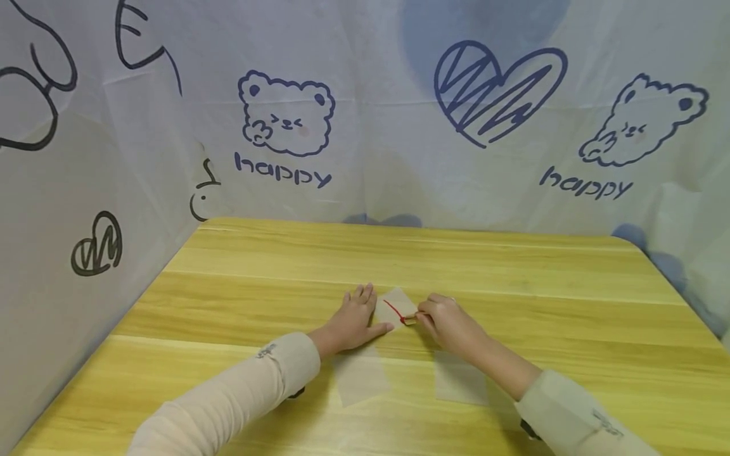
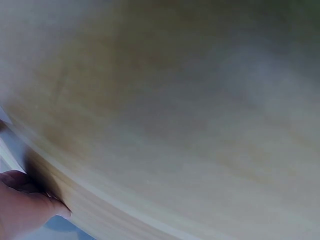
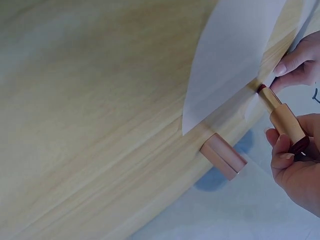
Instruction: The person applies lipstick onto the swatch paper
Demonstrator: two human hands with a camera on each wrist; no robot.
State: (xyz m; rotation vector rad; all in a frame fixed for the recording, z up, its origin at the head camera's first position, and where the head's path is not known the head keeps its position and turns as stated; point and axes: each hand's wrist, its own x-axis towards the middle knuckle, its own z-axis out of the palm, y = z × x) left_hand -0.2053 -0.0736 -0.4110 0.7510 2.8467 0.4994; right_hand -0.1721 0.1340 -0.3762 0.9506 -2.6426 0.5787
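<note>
In the head view a small pale sheet of paper (image 1: 397,299) lies on the wooden table with a curved red line across it. My left hand (image 1: 355,320) rests flat at its left edge, thumb stretched along the near side. With my right hand (image 1: 450,322) I grip a gold lipstick (image 3: 286,120); its dark red tip touches the paper at the line's lower end. A pinkish-gold lipstick cap (image 3: 223,156) stands on the table in the right wrist view. The left wrist view catches only part of the left hand (image 2: 25,207).
Nearer me on the table (image 1: 274,278) lie two more pale sheets, a left sheet (image 1: 360,377) and a right sheet (image 1: 461,380), partly under the forearms. A white cloth (image 1: 376,139) with printed bears and hearts hangs behind and along the table's sides.
</note>
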